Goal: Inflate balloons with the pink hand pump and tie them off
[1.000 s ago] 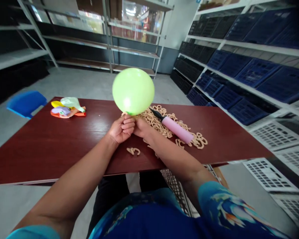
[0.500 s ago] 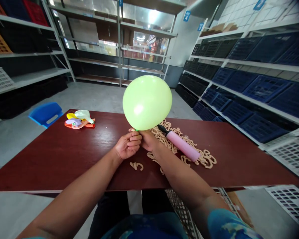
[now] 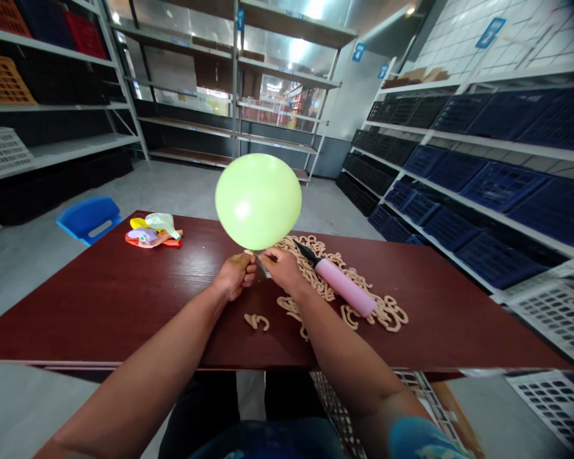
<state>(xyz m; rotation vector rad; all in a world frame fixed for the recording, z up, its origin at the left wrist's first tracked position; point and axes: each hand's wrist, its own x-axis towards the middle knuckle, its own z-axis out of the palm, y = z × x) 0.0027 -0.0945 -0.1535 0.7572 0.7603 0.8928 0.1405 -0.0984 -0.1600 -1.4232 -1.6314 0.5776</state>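
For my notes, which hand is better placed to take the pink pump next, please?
Probably the right hand: it is nearer the pink pump; the left hand, closed beneath the green balloon, is farther.

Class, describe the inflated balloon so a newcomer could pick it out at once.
Find the dark red table, then the left hand and right hand close together over its middle. The pale green balloon is just above them. Unlike the limp balloons lying at the table's far left corner, it is round and full.

Right-wall blue sign [image 3: 490, 32]: apparently 2. Back-wall blue sign [image 3: 358, 52]: apparently 4. Other signs [image 3: 383, 71] unreadable.
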